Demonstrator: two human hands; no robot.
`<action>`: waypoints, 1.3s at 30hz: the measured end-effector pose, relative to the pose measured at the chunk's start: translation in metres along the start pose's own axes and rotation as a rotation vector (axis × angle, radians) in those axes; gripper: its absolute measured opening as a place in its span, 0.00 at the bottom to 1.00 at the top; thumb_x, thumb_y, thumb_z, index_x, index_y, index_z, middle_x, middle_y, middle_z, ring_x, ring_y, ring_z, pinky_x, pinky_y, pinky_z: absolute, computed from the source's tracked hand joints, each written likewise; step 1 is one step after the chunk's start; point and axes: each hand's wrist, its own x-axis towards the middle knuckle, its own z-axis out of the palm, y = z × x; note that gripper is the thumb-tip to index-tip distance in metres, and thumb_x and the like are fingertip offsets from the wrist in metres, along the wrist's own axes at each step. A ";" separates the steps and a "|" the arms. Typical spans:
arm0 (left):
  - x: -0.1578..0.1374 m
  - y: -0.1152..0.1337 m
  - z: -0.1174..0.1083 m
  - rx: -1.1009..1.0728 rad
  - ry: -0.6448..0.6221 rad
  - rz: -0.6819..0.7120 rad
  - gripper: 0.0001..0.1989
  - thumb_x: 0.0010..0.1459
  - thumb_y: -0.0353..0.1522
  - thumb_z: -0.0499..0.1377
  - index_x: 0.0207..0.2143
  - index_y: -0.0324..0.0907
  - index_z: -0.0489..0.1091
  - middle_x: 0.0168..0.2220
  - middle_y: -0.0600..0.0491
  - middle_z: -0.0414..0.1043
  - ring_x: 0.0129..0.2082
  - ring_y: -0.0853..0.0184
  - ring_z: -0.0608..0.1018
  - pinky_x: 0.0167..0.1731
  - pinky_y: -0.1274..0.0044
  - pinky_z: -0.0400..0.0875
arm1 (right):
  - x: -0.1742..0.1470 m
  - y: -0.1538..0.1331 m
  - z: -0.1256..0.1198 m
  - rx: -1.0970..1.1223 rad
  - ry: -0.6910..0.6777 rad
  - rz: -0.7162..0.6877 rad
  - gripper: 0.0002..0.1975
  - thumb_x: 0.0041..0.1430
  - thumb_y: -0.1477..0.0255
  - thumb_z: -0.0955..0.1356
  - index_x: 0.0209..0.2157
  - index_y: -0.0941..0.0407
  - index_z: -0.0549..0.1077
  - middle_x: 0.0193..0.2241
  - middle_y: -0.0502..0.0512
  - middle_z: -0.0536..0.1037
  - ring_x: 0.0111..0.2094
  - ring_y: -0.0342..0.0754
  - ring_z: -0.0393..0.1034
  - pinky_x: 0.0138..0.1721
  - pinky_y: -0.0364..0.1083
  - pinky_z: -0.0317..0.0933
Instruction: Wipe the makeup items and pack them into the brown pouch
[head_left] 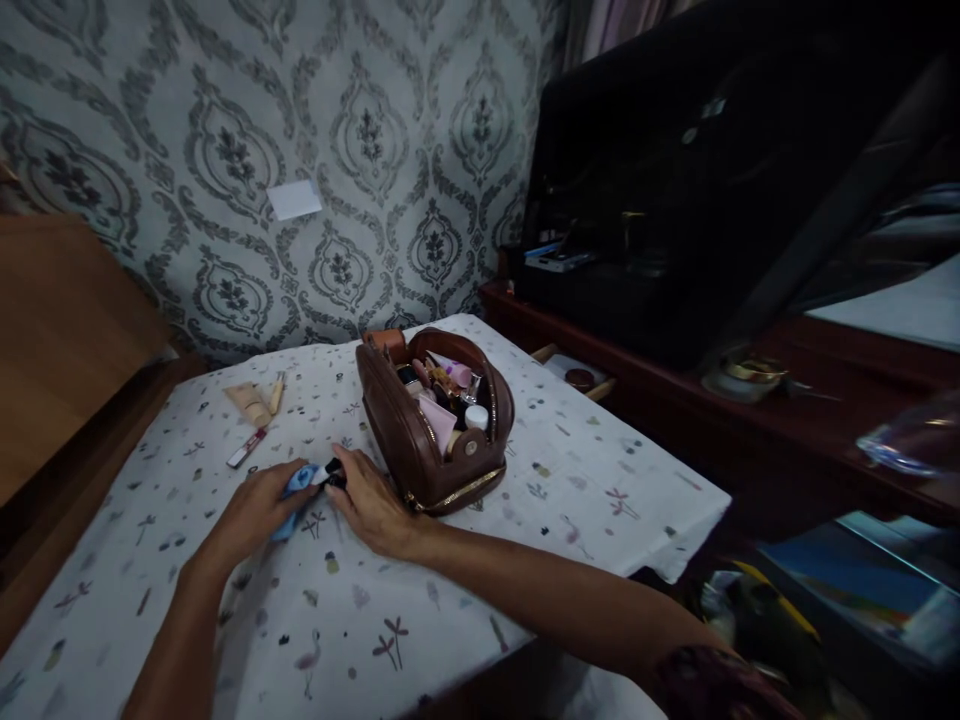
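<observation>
Now, from the head camera: pinching a crumpled light-blue cloth [300,480] in the left hand [255,505] and a small black-and-white thing [335,474] in the right hand [375,508], over a white printed tablecloth [592,470], just beside an open brown leather bag [397,435]. Could drop the small thing if held too loosely. Could bump the bag with the right wrist, so close, and spill the round white jar [475,418].

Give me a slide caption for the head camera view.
The left hand holds a blue cloth and the right hand a black item, beside an open brown bag of cosmetics.
</observation>
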 end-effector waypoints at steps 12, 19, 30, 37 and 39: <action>0.004 0.014 0.009 -0.214 0.199 0.037 0.27 0.62 0.51 0.51 0.54 0.47 0.70 0.45 0.50 0.80 0.44 0.57 0.80 0.43 0.71 0.73 | 0.004 0.002 0.003 0.449 0.083 0.148 0.04 0.59 0.76 0.69 0.34 0.54 0.69 0.24 0.44 0.71 0.26 0.42 0.68 0.33 0.41 0.64; 0.004 0.027 0.032 0.201 0.248 0.025 0.23 0.65 0.46 0.43 0.36 0.48 0.73 0.37 0.48 0.80 0.38 0.57 0.80 0.36 0.71 0.70 | 0.006 0.005 0.012 0.740 0.147 0.188 0.06 0.53 0.76 0.69 0.31 0.54 0.67 0.28 0.45 0.72 0.30 0.43 0.72 0.34 0.42 0.67; 0.006 -0.001 0.008 0.012 0.400 -0.121 0.25 0.64 0.48 0.45 0.20 0.45 0.61 0.17 0.55 0.63 0.21 0.65 0.68 0.26 0.74 0.57 | 0.007 -0.004 0.005 0.798 0.151 0.222 0.10 0.54 0.66 0.70 0.35 0.54 0.69 0.30 0.48 0.75 0.34 0.46 0.76 0.37 0.45 0.69; 0.008 -0.004 0.006 -0.288 0.471 -0.128 0.25 0.61 0.49 0.51 0.18 0.44 0.55 0.16 0.59 0.53 0.19 0.71 0.59 0.23 0.77 0.56 | 0.003 -0.008 0.002 0.822 0.106 0.231 0.14 0.58 0.60 0.69 0.39 0.53 0.66 0.28 0.47 0.74 0.27 0.43 0.72 0.29 0.42 0.67; 0.007 -0.003 0.007 -0.300 0.487 -0.134 0.24 0.60 0.49 0.52 0.18 0.44 0.56 0.17 0.59 0.53 0.20 0.71 0.59 0.23 0.77 0.56 | 0.002 -0.008 0.002 0.766 0.110 0.208 0.14 0.59 0.59 0.68 0.38 0.53 0.65 0.26 0.45 0.70 0.23 0.40 0.67 0.24 0.40 0.62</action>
